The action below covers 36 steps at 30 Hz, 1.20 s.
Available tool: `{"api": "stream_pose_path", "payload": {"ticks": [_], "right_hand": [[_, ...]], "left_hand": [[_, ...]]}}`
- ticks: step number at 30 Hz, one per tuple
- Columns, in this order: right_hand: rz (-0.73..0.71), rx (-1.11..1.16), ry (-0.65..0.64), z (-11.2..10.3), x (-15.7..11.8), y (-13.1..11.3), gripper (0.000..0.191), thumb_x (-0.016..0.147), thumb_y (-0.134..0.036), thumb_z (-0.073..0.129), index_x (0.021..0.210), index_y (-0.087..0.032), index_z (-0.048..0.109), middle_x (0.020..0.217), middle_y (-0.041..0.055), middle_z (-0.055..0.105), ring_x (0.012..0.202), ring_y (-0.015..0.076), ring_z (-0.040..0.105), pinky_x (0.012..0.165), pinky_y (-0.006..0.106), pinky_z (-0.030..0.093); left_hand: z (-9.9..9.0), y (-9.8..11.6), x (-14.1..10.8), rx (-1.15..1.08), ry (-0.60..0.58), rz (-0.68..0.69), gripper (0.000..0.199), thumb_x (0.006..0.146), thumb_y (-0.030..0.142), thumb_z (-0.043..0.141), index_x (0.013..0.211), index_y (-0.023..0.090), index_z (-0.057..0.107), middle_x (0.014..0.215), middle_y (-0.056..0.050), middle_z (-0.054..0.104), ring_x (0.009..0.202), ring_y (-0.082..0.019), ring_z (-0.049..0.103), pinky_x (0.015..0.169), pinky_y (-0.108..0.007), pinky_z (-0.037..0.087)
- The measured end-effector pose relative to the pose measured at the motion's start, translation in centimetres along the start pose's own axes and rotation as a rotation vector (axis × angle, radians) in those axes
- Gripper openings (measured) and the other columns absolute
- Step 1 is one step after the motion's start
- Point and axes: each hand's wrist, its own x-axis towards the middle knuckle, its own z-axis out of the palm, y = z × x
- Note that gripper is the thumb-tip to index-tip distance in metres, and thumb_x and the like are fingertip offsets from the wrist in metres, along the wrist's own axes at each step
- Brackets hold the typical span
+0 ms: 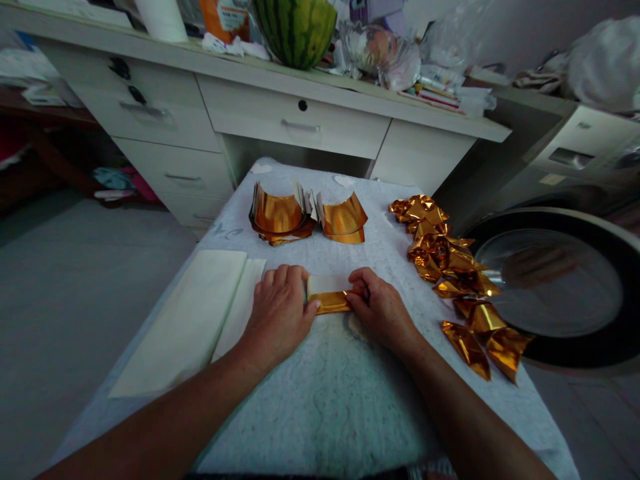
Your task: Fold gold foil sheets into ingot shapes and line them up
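Between my two hands, a sheet of gold foil paper lies on the cloth-covered table, its near edge folded over to show gold and its far part showing white. My left hand is closed on the left end, thumb along the folded edge. At the right end, the fingers of my right hand pinch the paper. Beyond my hands stand two curved stacks of gold foil sheets, a left stack and a right stack. Several folded gold foil pieces lie in a row along the table's right side.
White paper sheets lie on the left of the table. Behind it, a white desk with drawers carries a cut watermelon and a glass bowl. A washing machine with its round door open borders the right edge.
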Motion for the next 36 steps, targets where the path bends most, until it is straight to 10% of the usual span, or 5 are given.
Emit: {"api": "stream_pose_path", "payload": {"ticks": [15, 22, 36], "right_hand": [[-0.007, 0.086, 0.052, 0.3, 0.0, 0.5, 0.030, 0.080, -0.012, 0.057, 0.108, -0.018, 0.053, 0.092, 0.0034, 0.058, 0.079, 0.0173, 0.054, 0.069, 0.030, 0.043], [-0.103, -0.043, 0.131, 0.2, -0.2, 0.5, 0.028, 0.079, -0.008, 0.060, 0.106, -0.016, 0.058, 0.106, 0.0103, 0.056, 0.101, 0.0250, 0.051, 0.089, 0.038, 0.044], [-0.195, -0.100, -0.010, 0.7, -0.6, -1.3, 0.015, 0.089, -0.009, 0.050, 0.088, -0.017, 0.062, 0.088, 0.0058, 0.064, 0.083, 0.0191, 0.054, 0.080, 0.032, 0.041]], "left_hand": [[-0.1, 0.6, -0.2, 0.031, -0.002, 0.343, 0.024, 0.091, 0.016, 0.058, 0.105, 0.033, 0.070, 0.106, -0.002, 0.065, 0.100, -0.025, 0.050, 0.082, -0.043, 0.039], [0.0, 1.5, -1.0, 0.299, -0.080, 0.572, 0.024, 0.091, 0.006, 0.051, 0.107, 0.014, 0.067, 0.101, -0.007, 0.068, 0.090, -0.023, 0.059, 0.081, -0.038, 0.051], [0.4, 2.8, -3.0, 0.511, -0.059, 0.556, 0.047, 0.082, 0.000, 0.042, 0.125, 0.005, 0.061, 0.126, -0.020, 0.065, 0.112, -0.029, 0.065, 0.090, -0.039, 0.057]]}}
